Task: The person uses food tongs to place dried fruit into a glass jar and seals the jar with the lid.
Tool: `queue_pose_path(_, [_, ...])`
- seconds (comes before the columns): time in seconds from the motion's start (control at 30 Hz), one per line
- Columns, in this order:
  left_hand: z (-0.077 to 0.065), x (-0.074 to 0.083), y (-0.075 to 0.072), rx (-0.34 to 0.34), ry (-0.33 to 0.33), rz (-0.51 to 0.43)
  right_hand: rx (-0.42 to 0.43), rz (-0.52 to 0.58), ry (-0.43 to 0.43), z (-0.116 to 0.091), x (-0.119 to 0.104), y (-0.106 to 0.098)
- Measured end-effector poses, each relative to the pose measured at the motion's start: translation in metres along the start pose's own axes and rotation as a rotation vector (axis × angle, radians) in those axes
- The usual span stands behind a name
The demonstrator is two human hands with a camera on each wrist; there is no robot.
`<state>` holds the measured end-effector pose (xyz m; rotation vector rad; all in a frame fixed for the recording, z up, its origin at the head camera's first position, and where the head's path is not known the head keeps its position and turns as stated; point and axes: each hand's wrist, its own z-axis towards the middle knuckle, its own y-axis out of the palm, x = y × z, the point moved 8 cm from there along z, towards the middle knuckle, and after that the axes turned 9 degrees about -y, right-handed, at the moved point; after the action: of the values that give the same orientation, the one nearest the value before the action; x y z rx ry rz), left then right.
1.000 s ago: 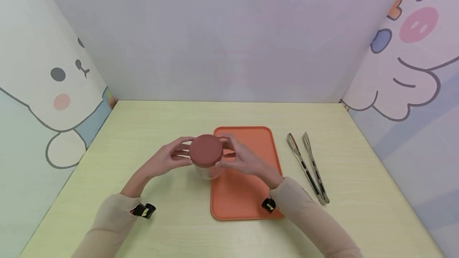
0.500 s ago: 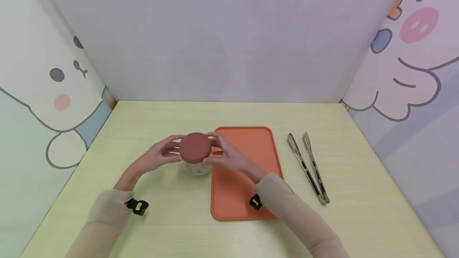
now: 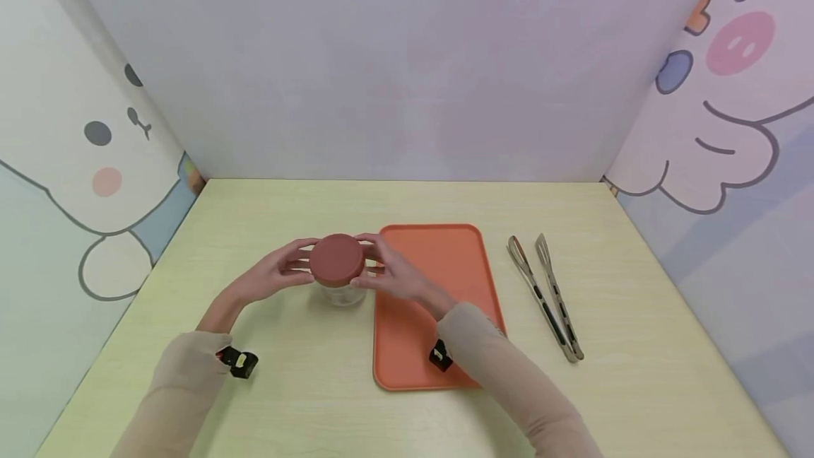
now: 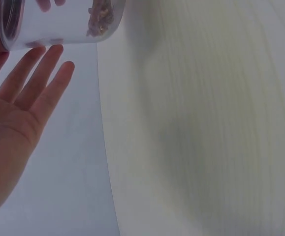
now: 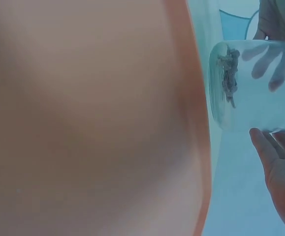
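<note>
A clear jar with a reddish-brown lid stands upright between my hands, left of the orange tray. A small brownish clump lies in its bottom. My left hand holds the jar from the left, thumb at the front and fingers reaching to its side near the lid. From the right, my right hand grips it the same way, its thumb against the lid's front edge. In the left wrist view the left fingers meet the jar wall.
The orange tray lies flat under my right forearm. Metal tongs with dark grips lie spread to its right on the pale wooden table. A plain wall rises behind; cartoon-printed panels flank both sides.
Both hands have carried the jar left and slightly away from me, from overlapping the tray's left edge to beside it. The tray and tongs have stayed put.
</note>
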<state>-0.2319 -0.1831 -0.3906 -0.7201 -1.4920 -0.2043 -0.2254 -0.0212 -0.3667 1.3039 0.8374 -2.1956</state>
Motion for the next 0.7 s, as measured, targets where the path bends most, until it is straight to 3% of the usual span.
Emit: queue_pose_path(0.7, [0.002,-0.017,-0.003,-0.032,-0.029,-0.01,0.016,0.029,-0.003,0.0,0.019,0.007])
